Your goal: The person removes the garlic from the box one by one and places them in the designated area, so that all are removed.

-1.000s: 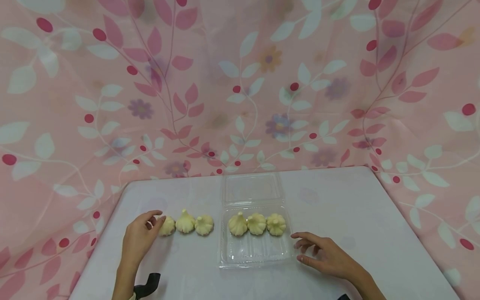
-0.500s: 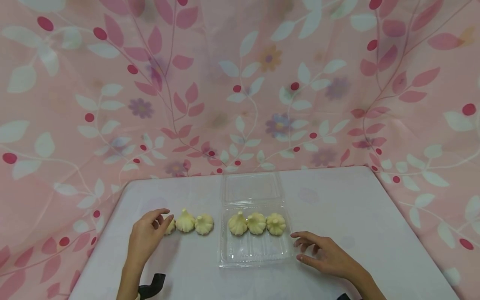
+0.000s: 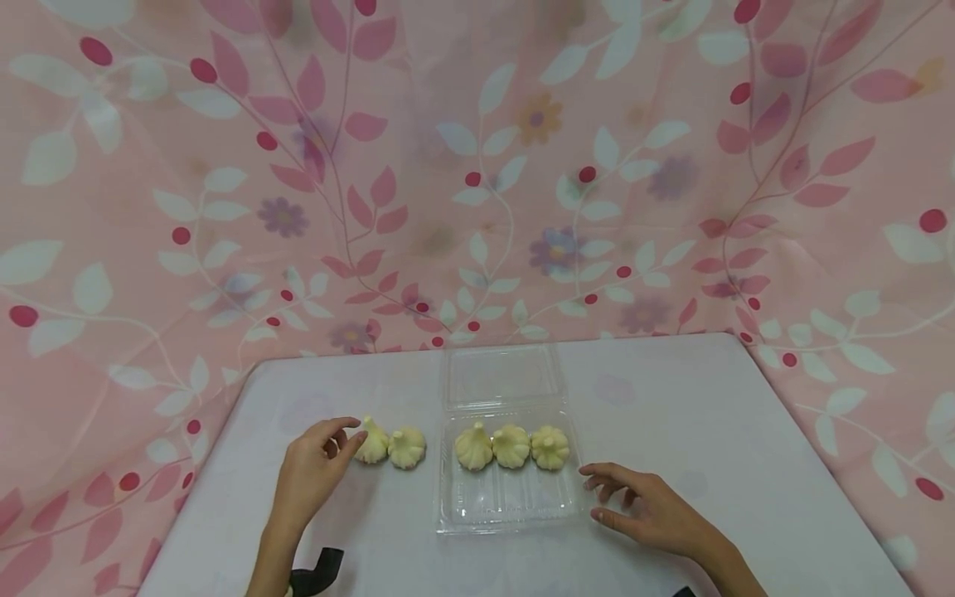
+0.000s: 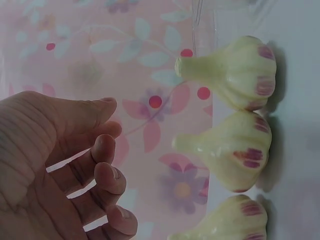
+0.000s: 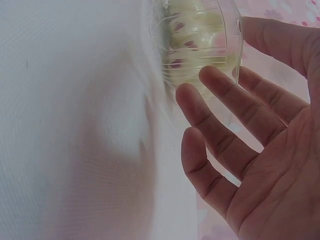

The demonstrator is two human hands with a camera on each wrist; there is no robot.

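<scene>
My left hand hovers by the row of garlic bulbs on the table's left, fingers loosely bent, with nothing in it. It covers the leftmost bulb in the head view and overlaps the edge of the middle garlic bulb; the right-hand garlic bulb shows fully. In the left wrist view a gap separates the fingertips from the bulbs. A clear plastic box, lid folded back, bears three garlic bulbs along its far side. My right hand is at the box's right edge, fingers spread and slightly bent; whether it touches is unclear.
The box's clear lid lies flat behind it on the white tabletop. Pink floral cloth hangs behind and at the sides. A black strap end sticks out by the left wrist.
My left hand has moved right along the bulbs, from beside the leftmost one to covering it and reaching the middle one. The right hand, box and bulbs keep their places.
</scene>
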